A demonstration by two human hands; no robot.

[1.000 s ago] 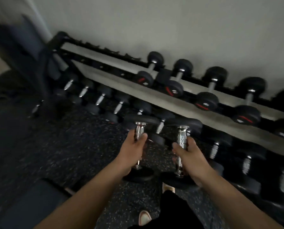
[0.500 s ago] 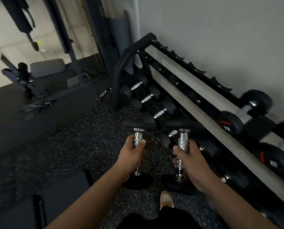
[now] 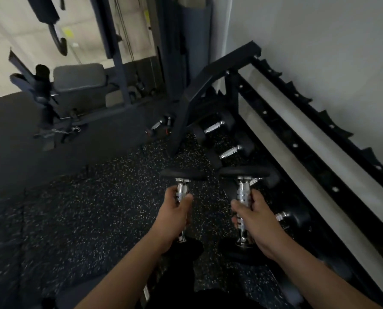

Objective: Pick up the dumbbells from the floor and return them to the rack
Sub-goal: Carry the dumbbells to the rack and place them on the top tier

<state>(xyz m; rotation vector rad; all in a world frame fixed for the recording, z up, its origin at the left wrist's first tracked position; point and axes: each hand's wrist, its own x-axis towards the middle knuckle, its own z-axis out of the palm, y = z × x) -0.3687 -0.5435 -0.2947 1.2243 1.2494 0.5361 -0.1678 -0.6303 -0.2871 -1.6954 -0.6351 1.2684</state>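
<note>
Two dumbbells [image 3: 222,136] rest on rack's [image 3: 210,83] lower tier

Left hand [image 3: 175,216] wrapped around chrome handle of left dumbbell [image 3: 181,175] at lower centre, right hand [image 3: 256,216] gripping right dumbbell [image 3: 244,172] beside it, both held upright above speckled rubber floor [image 3: 86,215], dumbbell rack [image 3: 297,139] along right, weight bench [image 3: 79,78] upper left

1. Dumbbell handles [image 3: 243,198]: bright chromed metal, knurled grip bands.
2. Dumbbell heads [image 3: 244,172]: matt black rubber.
3. Floor [image 3: 92,210]: rough dark rubber, pale speckles.
4. Rack [image 3: 208,83]: matt black painted metal.
5. Bench pad [image 3: 79,75]: smooth grey vinyl-like upholstery.
</note>
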